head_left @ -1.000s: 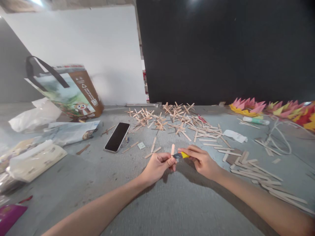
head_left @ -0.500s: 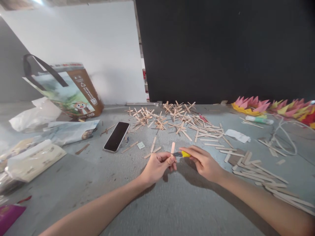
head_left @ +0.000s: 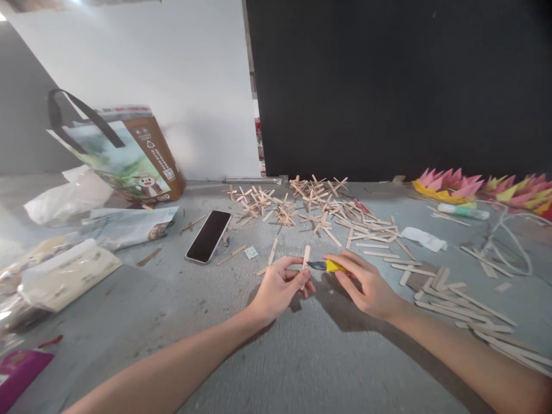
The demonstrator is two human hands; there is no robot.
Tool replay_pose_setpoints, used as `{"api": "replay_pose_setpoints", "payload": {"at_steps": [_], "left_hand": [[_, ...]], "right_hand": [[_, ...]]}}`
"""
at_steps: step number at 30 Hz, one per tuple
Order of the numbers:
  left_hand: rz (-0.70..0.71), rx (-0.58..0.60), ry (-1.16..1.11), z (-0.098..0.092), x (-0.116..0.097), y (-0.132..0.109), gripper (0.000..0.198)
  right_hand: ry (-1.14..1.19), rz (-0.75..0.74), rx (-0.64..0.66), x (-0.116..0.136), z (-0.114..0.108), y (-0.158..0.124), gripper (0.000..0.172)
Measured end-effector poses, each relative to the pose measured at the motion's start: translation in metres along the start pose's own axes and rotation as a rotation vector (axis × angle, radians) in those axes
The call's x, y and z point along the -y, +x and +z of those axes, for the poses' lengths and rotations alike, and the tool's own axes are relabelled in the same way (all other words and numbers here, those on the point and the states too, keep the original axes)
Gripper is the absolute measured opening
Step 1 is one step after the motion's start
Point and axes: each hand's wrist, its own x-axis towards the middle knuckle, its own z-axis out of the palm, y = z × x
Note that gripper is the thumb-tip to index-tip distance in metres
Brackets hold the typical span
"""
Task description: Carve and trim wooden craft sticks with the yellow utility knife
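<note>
My left hand (head_left: 280,284) pinches a pale wooden craft stick (head_left: 306,257) upright between thumb and fingers, low over the grey surface. My right hand (head_left: 364,282) grips a small yellow cutter (head_left: 331,265), and its dark blade tip touches the stick's side. The two hands meet at the middle of the view. Loose flat sticks (head_left: 448,299) lie just right of my right hand.
A heap of crossed stick pieces (head_left: 310,204) lies beyond the hands. A black phone (head_left: 209,236) rests to the left, with a brown printed bag (head_left: 125,158) and plastic packets (head_left: 69,276) farther left. Pink and yellow paper shapes (head_left: 466,187), a white cord (head_left: 504,241) and a glue tube (head_left: 463,211) sit at the right.
The view has shifted slightly, so everything sits a little right and higher. Both hands keep their hold, and the stick now tilts a little more.
</note>
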Motion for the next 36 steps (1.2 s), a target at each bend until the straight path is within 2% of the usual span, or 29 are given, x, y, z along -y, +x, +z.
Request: {"api": "replay_pose_setpoints", "payload": {"at_steps": [4, 10, 19, 22, 24, 27, 29, 32, 34, 36], "left_hand": [[-0.007, -0.001, -0.004, 0.001, -0.004, -0.002, 0.050], [0.027, 0.038, -0.008, 0.001, -0.005, -0.003, 0.062], [0.018, 0.008, 0.039, 0.001, -0.007, -0.004, 0.067], [0.035, -0.048, 0.108, 0.000, 0.000, -0.001, 0.058], [0.036, -0.095, 0.154, 0.000, 0.005, 0.001, 0.043], [0.059, -0.118, 0.194, 0.000, 0.008, 0.003, 0.029], [0.060, -0.126, 0.219, 0.000, 0.006, 0.003, 0.026], [0.030, -0.099, 0.297, 0.000, 0.000, 0.001, 0.047], [0.032, -0.042, 0.400, -0.001, -0.005, -0.001, 0.061], [0.066, 0.031, 0.547, -0.002, -0.008, -0.004, 0.061]], "right_hand": [[-0.027, 0.004, 0.013, 0.001, 0.001, 0.001, 0.032], [-0.028, -0.038, -0.015, 0.001, 0.001, 0.001, 0.029], [-0.054, -0.049, -0.040, -0.001, 0.002, -0.004, 0.027], [-0.058, -0.067, -0.087, 0.000, 0.002, -0.004, 0.025], [-0.069, -0.071, -0.132, 0.001, 0.002, -0.004, 0.024], [-0.118, -0.067, -0.178, 0.001, 0.002, -0.005, 0.024], [-0.165, -0.079, -0.182, 0.001, 0.000, -0.004, 0.025], [-0.244, -0.071, -0.139, 0.004, -0.008, 0.000, 0.029], [-0.261, 0.018, -0.051, 0.010, -0.018, 0.006, 0.034], [-0.254, 0.101, 0.039, 0.020, -0.030, 0.013, 0.039]]}}
